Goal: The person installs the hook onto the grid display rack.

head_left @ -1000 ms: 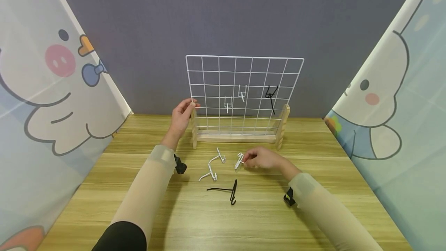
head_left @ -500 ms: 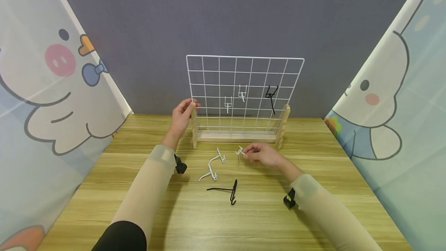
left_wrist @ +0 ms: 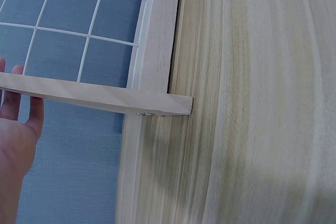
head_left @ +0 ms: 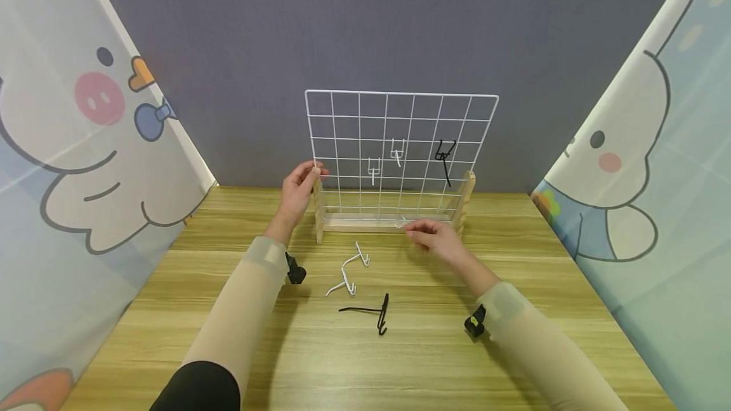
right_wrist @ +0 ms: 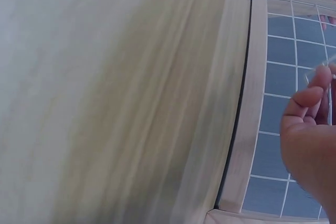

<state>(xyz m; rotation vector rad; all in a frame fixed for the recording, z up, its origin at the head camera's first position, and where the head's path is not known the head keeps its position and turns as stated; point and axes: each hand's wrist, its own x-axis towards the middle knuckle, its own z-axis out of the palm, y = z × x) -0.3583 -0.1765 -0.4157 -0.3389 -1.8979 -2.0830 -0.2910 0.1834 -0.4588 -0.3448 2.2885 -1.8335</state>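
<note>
A white wire grid panel (head_left: 400, 92) stands upright in a wooden base with side posts. My left hand (head_left: 297, 192) grips the left wooden post (head_left: 318, 211); in the left wrist view its fingers (left_wrist: 35, 114) reach around that post. In front of the grid's lower part, my right hand (head_left: 438, 241) pinches a small white hook (head_left: 401, 224) between thumb and fingertips. The hook is faint against the grid, and the hand partly hides it. Two white hooks, an upper one (head_left: 397, 153) and a lower one (head_left: 374, 172), and a black hook (head_left: 442, 156) hang on the grid.
On the wooden table (head_left: 320, 360) lie two white hooks (head_left: 346, 276), touching or nearly so, and a black hook (head_left: 382, 311) nearer the front. A grey wall (head_left: 365, 24) rises behind the grid. Cartoon-printed sheets (head_left: 68, 221) flank both sides.
My right hand has lifted the white hook off the table and carried it forward to the grid's lower part, with the hook turning on the way. The left hand has stayed at the post.
</note>
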